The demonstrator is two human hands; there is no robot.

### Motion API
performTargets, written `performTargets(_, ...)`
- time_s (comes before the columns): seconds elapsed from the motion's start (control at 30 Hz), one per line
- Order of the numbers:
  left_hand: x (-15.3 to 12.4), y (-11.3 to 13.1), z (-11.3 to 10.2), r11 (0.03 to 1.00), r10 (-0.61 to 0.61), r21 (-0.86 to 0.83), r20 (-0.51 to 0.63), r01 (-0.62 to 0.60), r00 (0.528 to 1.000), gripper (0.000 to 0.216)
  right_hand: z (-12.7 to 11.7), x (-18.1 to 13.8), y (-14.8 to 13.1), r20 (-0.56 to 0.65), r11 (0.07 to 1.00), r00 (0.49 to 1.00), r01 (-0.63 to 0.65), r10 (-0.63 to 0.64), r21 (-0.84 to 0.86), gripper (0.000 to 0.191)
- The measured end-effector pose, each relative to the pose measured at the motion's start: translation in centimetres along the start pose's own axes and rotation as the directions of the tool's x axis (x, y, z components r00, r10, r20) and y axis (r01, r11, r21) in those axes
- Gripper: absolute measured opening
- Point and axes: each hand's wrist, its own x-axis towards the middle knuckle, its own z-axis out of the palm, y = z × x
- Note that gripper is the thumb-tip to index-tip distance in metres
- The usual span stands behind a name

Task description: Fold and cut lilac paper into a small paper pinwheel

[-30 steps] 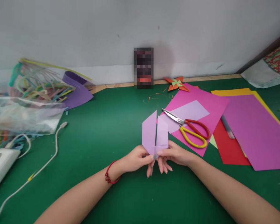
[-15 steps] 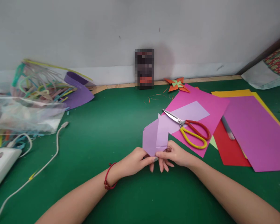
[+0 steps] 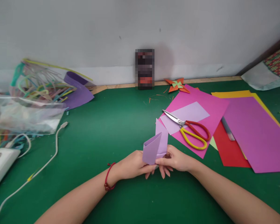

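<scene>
The left hand [image 3: 135,163] and right hand [image 3: 177,158] pinch a folded lilac paper strip [image 3: 151,152]; an orange-and-green paper star [image 3: 176,84] lies at the green counter's [image 3: 102,124] far edge.

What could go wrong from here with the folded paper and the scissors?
The left hand and right hand grip the folded paper near its lower end, so its raised flaps could slip out of line. The scissors lie beyond the right hand and might get knocked. Their blades rest on the lilac sheet, which could crease if pulled.
</scene>
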Motion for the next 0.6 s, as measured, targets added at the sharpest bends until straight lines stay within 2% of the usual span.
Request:
performTargets(0.27,-0.1,-0.4,-0.1,0.999,0.044,-0.014,0.011,-0.044,0.999,0.028,0.4,-0.3,0.6,-0.030,0.998,0.999,0.026,-0.028,-0.059,0.034)
performTargets(0.43,-0.6,-0.1,0.4,0.994,0.098,0.047,-0.074,-0.095,0.992,0.031,0.5,-0.5,0.8,0.008,0.996,1.000,0.014,-0.014,-0.086,0.032)
performTargets(0.6,-0.8,0.3,1.5,0.994,0.086,0.079,-0.130,-0.077,0.988,0.033,0.4,-0.6,1.0,0.087,0.995,0.996,-0.014,0.023,-0.095,0.031)
